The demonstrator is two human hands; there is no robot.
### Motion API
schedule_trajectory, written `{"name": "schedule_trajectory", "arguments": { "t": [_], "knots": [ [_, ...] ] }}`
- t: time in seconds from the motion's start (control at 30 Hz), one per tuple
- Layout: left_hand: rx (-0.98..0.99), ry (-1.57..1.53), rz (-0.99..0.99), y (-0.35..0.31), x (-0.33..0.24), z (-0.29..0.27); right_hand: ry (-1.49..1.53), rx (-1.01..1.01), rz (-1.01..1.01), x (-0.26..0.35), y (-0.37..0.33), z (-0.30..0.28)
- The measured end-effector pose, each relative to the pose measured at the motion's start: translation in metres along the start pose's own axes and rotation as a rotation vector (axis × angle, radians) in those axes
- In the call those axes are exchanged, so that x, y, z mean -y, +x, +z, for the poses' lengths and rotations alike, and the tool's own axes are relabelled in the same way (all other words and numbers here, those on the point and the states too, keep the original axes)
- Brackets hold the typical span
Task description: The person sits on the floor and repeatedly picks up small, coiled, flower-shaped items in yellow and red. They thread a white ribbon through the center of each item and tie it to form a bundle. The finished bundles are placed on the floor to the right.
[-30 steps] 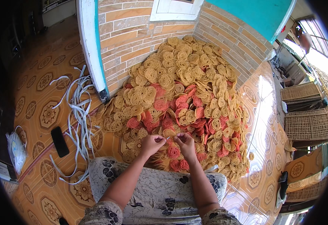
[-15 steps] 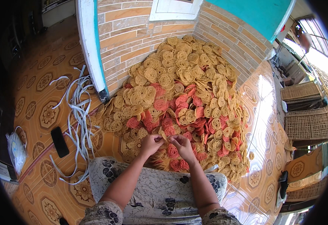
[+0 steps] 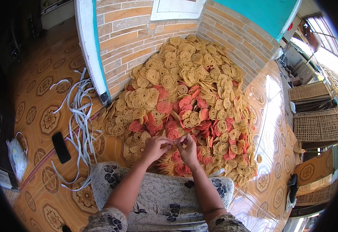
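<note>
Both hands meet over the near edge of a large pile of flat, round, coiled rosettes, most of them tan (image 3: 152,76) and some red (image 3: 172,133). The fingertips of my left hand (image 3: 156,148) pinch together, almost touching those of my right hand (image 3: 187,150), which are also pinched. Whatever lies between them is too small or hidden to make out. Below the hands, beside my lap, a bunch of tan strands (image 3: 164,165) shows partly behind the right wrist.
White flat straps (image 3: 80,127) lie tangled on the patterned tile floor at left, with a black phone (image 3: 61,147) and a clear plastic bag (image 3: 17,156) beyond. A brick-patterned wall (image 3: 124,36) backs the pile. Woven racks (image 3: 318,125) stand at far right.
A tan piece that showed upright between my fingertips is no longer visible there. My hands have shifted slightly, with the fingertips drawn closer together. The whole view has moved a little.
</note>
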State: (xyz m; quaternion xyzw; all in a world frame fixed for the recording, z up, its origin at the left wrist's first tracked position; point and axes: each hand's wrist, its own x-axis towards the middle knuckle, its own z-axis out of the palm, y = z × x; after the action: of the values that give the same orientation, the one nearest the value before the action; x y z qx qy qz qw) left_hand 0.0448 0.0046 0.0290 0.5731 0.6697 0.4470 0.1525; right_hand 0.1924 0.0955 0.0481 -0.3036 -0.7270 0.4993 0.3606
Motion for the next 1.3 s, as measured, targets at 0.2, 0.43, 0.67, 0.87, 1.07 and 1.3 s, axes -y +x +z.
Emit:
{"name": "schedule_trajectory", "arguments": {
  "t": [0.2,0.43,0.67,0.87,1.07,1.3],
  "knots": [
    [-0.004,-0.038,-0.389,0.002,0.03,-0.007,-0.704,0.323,0.048,-0.015,-0.014,-0.004],
    [-0.104,-0.272,-0.33,-0.001,0.063,-0.005,-1.066,0.534,-0.107,-0.029,-0.026,-0.012],
    [0.07,-0.281,-0.33,0.0,0.027,0.004,-0.202,0.019,0.255,-0.043,-0.002,-0.028],
    [0.053,-0.099,-0.324,-0.002,0.005,0.005,0.106,0.034,0.268,-0.027,-0.001,-0.019],
    [0.042,-0.035,-0.295,-0.002,0.009,0.004,-0.088,0.195,-0.025,-0.008,-0.002,-0.018],
    [-0.008,-0.394,-0.367,0.002,0.002,0.007,-0.119,0.049,0.057,0.006,-0.004,-0.009]
  ]
}}
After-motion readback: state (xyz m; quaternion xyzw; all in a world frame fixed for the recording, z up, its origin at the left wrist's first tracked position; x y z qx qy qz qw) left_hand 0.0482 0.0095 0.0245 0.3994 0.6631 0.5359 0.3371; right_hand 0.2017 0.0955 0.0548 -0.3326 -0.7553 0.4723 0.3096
